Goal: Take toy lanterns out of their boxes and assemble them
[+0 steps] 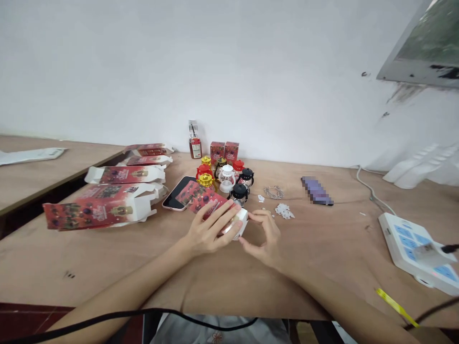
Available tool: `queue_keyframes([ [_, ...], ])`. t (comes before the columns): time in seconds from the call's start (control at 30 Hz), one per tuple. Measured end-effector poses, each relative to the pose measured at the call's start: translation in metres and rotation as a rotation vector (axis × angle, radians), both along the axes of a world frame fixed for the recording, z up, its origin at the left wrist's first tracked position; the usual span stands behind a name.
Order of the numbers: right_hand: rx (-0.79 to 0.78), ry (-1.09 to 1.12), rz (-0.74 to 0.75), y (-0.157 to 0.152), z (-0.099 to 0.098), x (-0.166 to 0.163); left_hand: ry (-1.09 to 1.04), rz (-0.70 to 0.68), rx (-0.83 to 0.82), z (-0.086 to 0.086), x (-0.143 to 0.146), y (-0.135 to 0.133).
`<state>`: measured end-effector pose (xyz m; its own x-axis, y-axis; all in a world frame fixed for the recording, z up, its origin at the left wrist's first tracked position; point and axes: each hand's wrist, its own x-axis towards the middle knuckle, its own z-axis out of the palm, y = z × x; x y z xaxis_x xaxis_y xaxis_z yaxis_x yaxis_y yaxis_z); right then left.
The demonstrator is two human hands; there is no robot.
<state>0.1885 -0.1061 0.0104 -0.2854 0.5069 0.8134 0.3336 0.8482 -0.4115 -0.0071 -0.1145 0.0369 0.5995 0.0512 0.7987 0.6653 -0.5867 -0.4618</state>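
A red printed cardboard box [201, 200] with a white end lies tilted between my hands, over the middle of the table. My left hand [211, 231] wraps over it from the left, covering much of its near part. At the white end, the thumb and index finger of my right hand [265, 239] touch the edges in a pinch. Just beyond the box stand several small lanterns, among them a white lantern [226, 178], a black lantern [239, 192] and a gold lantern [205, 180]. What the box holds is hidden.
Several unfolded red boxes [100, 208] lie left, beside a phone [174, 196]. Two closed boxes [217, 152] and a bottle [195, 147] stand by the wall. Rightward are chains [274, 192], white pieces [284, 210], another phone [317, 190] and a power strip [398, 239]. A black cable [118, 315] crosses in front.
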Motion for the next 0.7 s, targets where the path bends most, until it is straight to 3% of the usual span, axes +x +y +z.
queue_keyframes([
  [0.23, -0.023, -0.084, 0.061, 0.016, -0.002, 0.015, 0.02, 0.09, -0.144, 0.003, -0.001, 0.002],
  [0.37, -0.018, 0.004, 0.082, 0.013, -0.004, 0.014, -0.015, 0.117, -0.237, 0.002, -0.004, 0.005],
  [0.53, -0.118, -0.034, 0.067, 0.003, -0.001, 0.007, -0.04, 0.147, -0.191, -0.004, -0.007, 0.008],
  [0.7, -0.305, -0.048, 0.153, -0.004, 0.002, 0.002, -0.031, 0.166, -0.135, -0.007, -0.005, 0.009],
])
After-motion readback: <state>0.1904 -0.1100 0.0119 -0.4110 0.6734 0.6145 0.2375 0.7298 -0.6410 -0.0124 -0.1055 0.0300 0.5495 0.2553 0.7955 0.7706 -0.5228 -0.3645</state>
